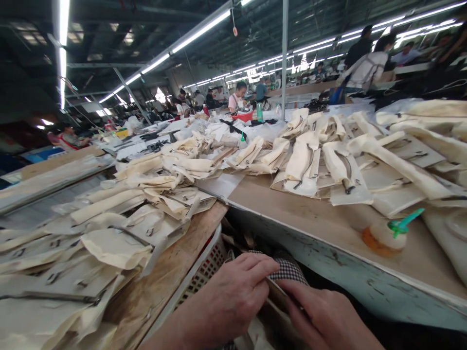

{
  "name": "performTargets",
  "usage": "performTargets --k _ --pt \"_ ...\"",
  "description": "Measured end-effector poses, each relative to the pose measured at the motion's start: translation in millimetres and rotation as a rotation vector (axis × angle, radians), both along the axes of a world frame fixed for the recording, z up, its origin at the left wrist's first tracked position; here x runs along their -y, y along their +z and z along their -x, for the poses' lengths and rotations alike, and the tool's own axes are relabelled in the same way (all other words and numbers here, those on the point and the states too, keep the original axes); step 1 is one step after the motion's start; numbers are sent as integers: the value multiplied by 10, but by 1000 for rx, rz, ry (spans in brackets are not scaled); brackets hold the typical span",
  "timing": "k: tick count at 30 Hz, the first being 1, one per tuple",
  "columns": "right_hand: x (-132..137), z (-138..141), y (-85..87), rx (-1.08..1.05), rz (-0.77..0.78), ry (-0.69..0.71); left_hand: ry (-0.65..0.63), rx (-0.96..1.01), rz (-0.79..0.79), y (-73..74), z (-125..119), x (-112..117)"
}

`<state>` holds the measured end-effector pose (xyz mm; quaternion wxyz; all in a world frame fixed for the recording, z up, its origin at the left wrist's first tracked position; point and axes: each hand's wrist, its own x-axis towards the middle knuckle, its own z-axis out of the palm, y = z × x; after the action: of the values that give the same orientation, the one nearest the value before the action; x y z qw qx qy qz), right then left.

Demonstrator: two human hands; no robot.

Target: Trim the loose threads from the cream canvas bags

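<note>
Low in the head view, my left hand (237,291) and my right hand (324,308) meet over my lap, both with curled fingers. Between them is a cream fabric piece with a brown edge (278,295). My right hand pinches this edge between thumb and fingers. My left hand is closed over the other side of it; its fingertips are mostly hidden. The rest of the piece hangs below, partly covered by my hands. Similar cream fabric pieces with dark zippers (302,160) lie heaped on the table to the right, and more cream pieces (116,243) cover the left table.
A glue bottle with a green nozzle (386,236) stands on the right table (292,204) near its front edge. A white plastic basket (204,265) sits between the tables, left of my hands. Farther back, a metal pole (284,58) rises, and several people work at tables.
</note>
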<state>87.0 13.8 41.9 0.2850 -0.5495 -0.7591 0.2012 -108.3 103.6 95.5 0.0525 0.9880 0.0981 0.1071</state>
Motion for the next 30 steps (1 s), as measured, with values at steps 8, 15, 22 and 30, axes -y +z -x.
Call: performTargets --k 8,15,22,30 --pt "21 -8 3 63 23 -41 -41 -3 61 38 43 93" --pt "33 -4 47 -35 226 -65 -98 -45 72 81 47 89" --pt "40 -134 73 -301 346 -88 4 -12 66 38 -30 42" --pt "114 -230 -19 -579 425 -51 68 123 125 -30 -123 -43"
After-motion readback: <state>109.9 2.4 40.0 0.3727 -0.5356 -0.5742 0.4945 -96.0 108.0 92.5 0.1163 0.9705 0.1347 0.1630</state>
